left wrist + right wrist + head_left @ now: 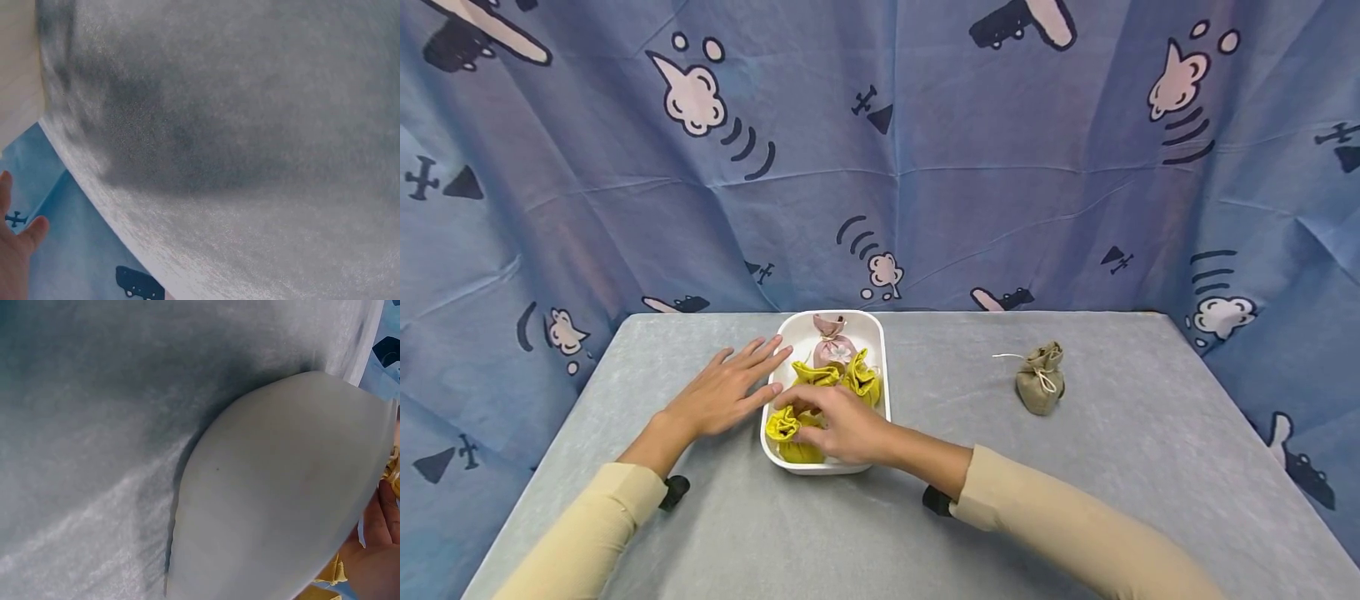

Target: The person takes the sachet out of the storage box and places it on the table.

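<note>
Over the front of a white tray [827, 468], my right hand [853, 427] pinches the gathered neck of a yellow drawstring pouch [800, 452] between thumb and fingers. The pouch is still within the tray, partly covered by the hand. In the right wrist view, fingers [376, 525] show at yellow cloth beyond the tray's outer wall [275, 481]. My left hand [726, 392] is spread with straight fingers, its fingertips at the tray's left rim; it holds nothing. Behind the right hand lie two more yellow pouches, one left [817, 374] and one right [863, 379].
At the tray's back sits a pink pouch [835, 350] with a flower print. An olive-brown pouch [1040, 390] tied with pale cord stands to the right on the grey table [1120, 467]. A blue patterned curtain [925, 208] hangs behind the table's far edge.
</note>
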`<state>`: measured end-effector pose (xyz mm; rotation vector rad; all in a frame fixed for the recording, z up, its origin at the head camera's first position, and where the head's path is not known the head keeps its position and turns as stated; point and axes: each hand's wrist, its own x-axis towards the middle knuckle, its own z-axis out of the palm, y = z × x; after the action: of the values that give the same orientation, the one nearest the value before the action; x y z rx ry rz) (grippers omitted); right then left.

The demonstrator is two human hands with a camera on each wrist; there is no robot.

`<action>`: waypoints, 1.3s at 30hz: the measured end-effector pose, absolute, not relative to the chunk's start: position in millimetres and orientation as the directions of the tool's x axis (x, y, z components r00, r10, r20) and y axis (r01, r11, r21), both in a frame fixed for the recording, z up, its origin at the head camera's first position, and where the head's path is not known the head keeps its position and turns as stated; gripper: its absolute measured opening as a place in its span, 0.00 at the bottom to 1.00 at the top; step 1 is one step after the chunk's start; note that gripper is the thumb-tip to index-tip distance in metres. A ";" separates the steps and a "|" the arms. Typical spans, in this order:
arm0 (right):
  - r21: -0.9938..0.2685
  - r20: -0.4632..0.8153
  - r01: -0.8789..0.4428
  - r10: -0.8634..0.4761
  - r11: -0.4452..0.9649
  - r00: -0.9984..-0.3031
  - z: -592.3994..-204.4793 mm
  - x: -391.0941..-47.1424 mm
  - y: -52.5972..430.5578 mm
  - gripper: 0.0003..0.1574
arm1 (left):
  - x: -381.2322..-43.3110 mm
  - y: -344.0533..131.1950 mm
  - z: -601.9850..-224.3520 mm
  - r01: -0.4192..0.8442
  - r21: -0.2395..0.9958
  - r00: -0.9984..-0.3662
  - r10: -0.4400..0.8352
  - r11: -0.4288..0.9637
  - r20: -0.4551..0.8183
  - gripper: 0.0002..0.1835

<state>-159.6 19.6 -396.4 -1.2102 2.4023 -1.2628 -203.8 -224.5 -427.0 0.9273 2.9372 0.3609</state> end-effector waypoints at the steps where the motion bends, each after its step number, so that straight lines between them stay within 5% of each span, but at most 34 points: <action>1: -0.753 0.209 -0.581 -0.725 0.309 -0.656 -396.3 -159.7 20.2 0.22 | -203.9 -224.5 -426.8 0.563 0.230 -0.820 0.572 0.794 0.033 0.33; 39: -0.720 0.383 -0.672 -0.706 0.176 -0.596 -318.0 -170.2 58.3 0.21 | -203.6 -223.0 -425.1 0.540 0.230 -0.832 0.555 0.810 0.001 0.35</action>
<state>-170.2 58.3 -318.0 -1.3948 2.3802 -1.4228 -203.6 -223.0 -425.1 0.8860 2.9253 0.3419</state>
